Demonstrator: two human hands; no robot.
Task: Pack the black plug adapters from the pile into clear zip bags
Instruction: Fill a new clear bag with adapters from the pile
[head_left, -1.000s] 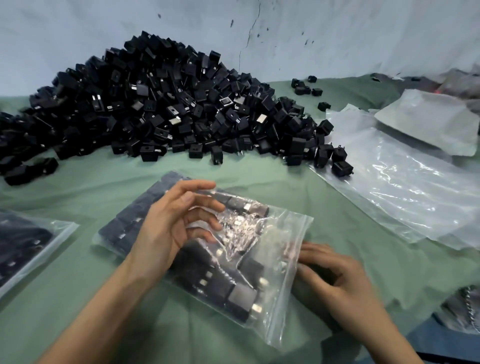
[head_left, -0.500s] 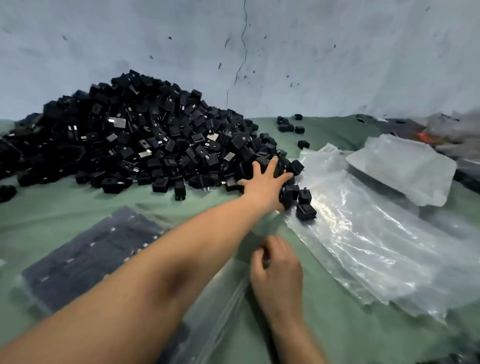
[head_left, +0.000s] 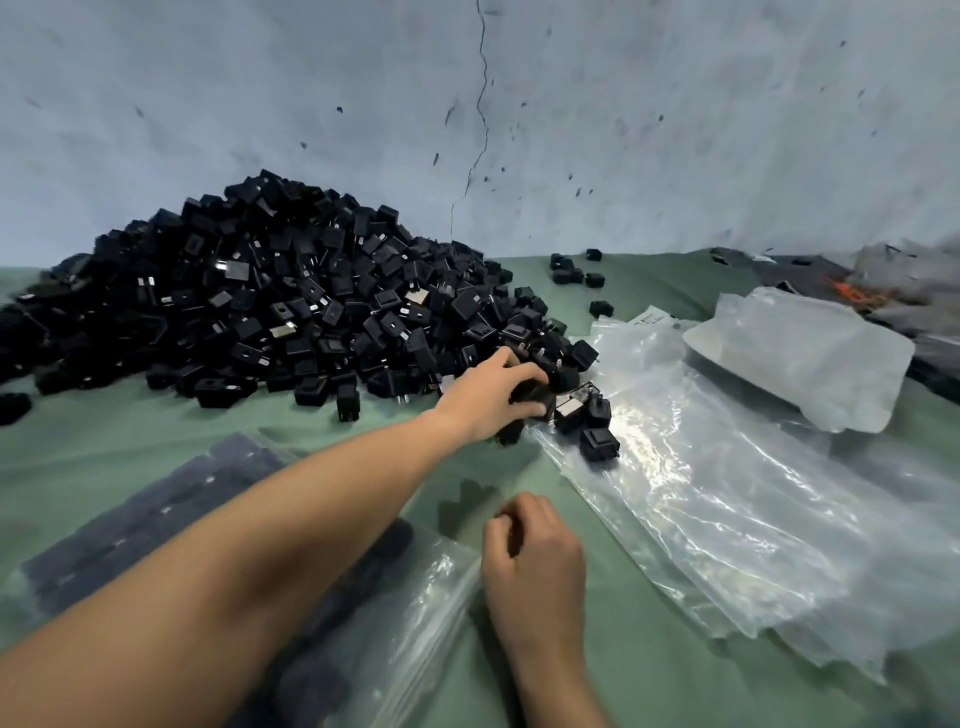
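Observation:
A big pile of black plug adapters (head_left: 291, 312) lies on the green cloth against the wall. My left hand (head_left: 488, 397) reaches across to the pile's right edge, fingers curled around a few black adapters (head_left: 535, 397). A clear zip bag (head_left: 171, 525) part-filled with adapters lies near me under my left forearm. My right hand (head_left: 535, 564) rests at the bag's open end, fingers pinched on the plastic edge (head_left: 462, 566). Several loose adapters (head_left: 597, 441) sit just right of my left hand.
A stack of empty clear bags (head_left: 753, 509) spreads over the cloth on the right. Another folded plastic bundle (head_left: 810, 358) lies behind it. A few stray adapters (head_left: 576, 273) sit near the wall. Dark clutter fills the far right corner.
My left hand left the filled bag, stretched out to the pile's right edge and closed its fingers on adapters. My right hand kept hold of the bag's opening. The view tilted up.

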